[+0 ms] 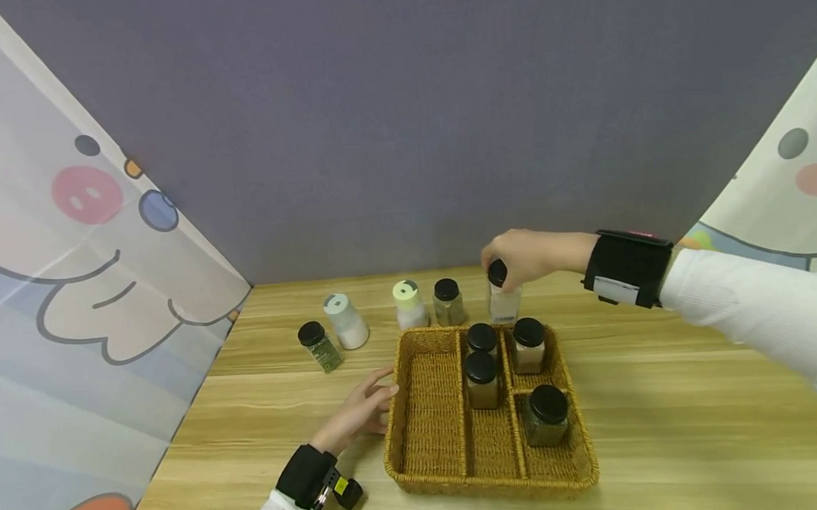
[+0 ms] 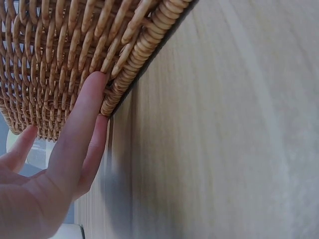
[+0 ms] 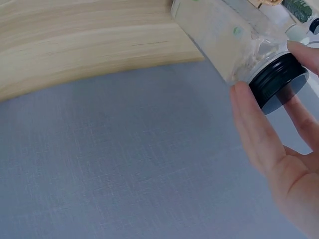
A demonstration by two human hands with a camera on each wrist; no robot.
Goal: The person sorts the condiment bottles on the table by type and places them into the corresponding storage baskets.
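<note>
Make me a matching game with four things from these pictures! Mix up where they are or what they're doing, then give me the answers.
Things:
1. left hand
2. woven basket
3. green-filled jar
4. right hand

Places and states:
A. is farthest left of all the jars in the head view
B. grips a pale-filled jar by its black lid
C. touches a woven side from outside
D. is split into compartments

Right pairs: 1-C, 2-D, 3-A, 4-B
</note>
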